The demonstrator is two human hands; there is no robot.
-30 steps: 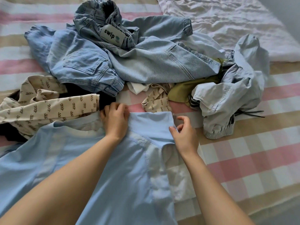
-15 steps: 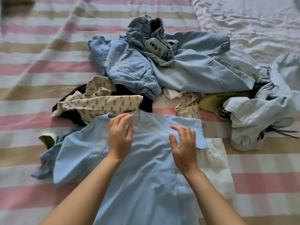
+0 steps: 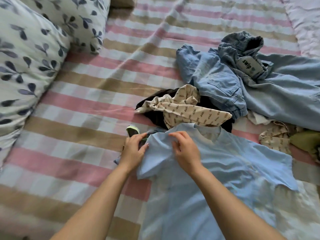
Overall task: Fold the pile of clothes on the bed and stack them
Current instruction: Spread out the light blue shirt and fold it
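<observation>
Shows leaf-print pillows (image 3: 34, 54) at far left on the pink, tan and white striped bed cover (image 3: 83, 118). Near centre, pinches the sleeve edge of the light blue shirt (image 3: 225, 170) with the left hand (image 3: 134, 150), just below a small green-rimmed garment (image 3: 132, 130). Curls the right hand (image 3: 187, 150) into the shirt's shoulder fabric, close beside the left yet apart. Further right, shirt lying flat on the bed; beyond it, cream printed garment (image 3: 190, 110), then the denim pile (image 3: 225, 84).
</observation>
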